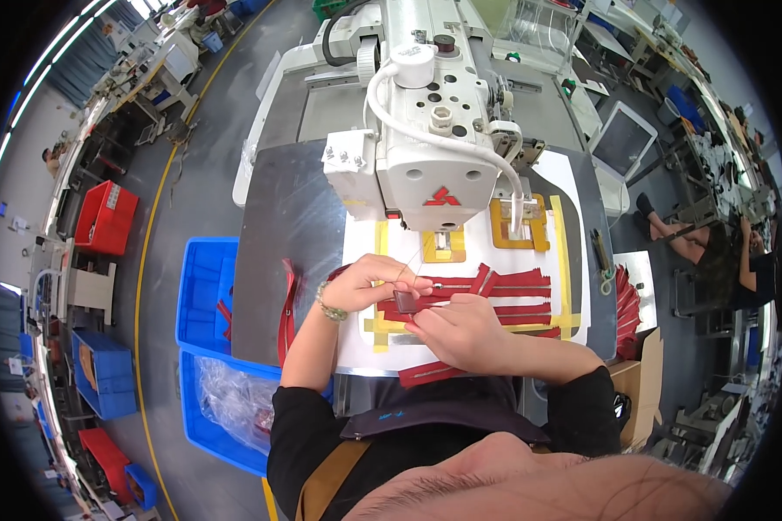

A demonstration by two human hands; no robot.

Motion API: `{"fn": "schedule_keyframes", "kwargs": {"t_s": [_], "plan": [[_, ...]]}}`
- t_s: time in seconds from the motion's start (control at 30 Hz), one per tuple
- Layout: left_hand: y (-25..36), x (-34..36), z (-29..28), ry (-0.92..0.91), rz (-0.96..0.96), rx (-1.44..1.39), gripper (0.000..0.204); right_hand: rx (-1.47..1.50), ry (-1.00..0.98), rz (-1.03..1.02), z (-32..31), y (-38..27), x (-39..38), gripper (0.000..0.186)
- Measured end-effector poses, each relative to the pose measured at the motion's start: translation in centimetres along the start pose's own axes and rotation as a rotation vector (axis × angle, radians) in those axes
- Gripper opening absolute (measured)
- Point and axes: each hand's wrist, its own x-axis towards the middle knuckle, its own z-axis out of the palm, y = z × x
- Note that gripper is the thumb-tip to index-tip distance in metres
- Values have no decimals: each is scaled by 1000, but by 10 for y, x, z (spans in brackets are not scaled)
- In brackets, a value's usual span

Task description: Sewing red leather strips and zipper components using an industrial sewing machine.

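Note:
My left hand point(375, 282), with a beaded bracelet on its wrist, has its fingers pinched together beside a small dark-red rectangular piece point(405, 301). Just right of that piece, my right hand point(462, 332) is closed with its thumb and fingers on a red zipper; the fingers hide most of the grip. Several red zippers point(517, 285) with metal teeth lie side by side under and beyond my hands. One zipper end point(430, 373) sticks out at the table's front edge. Directly above stands the white sewing machine head point(439, 174), its yellow-framed presser plate point(443, 247) just beyond my fingers.
Yellow tape point(567, 260) borders the white work sheet. A second yellow frame point(520, 224) sits at the back right. Red zippers hang at the table's left point(288, 313) and bunch at its right point(630, 313). Blue bins point(207, 282) stand left; a cardboard box point(639, 391) stands right.

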Motion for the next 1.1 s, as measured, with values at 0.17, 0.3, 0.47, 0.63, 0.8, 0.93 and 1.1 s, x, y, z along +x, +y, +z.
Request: {"fn": "schedule_keyframes", "kwargs": {"t_s": [0.17,0.3,0.47,0.63,0.8,0.93,1.1], "plan": [[3,-7,-13,-5,-205,-315,21,464,-55,271,5,15,4,18],[-2,-11,-15,154,-373,-424,13,872,-207,645,18,31,-4,23],[4,-4,-12,287,-492,-393,8,1076,-259,843,33,43,-15,24],[4,-3,-11,340,-528,-403,8,1239,-249,916,36,40,-11,20],[-5,-4,-10,358,-521,-387,9,1251,-210,958,47,44,-18,20],[-5,0,-4,347,-492,-380,12,1206,-210,950,50,47,-21,21],[-11,0,1,365,-462,-286,15,1181,-201,925,56,50,-23,21]]}}
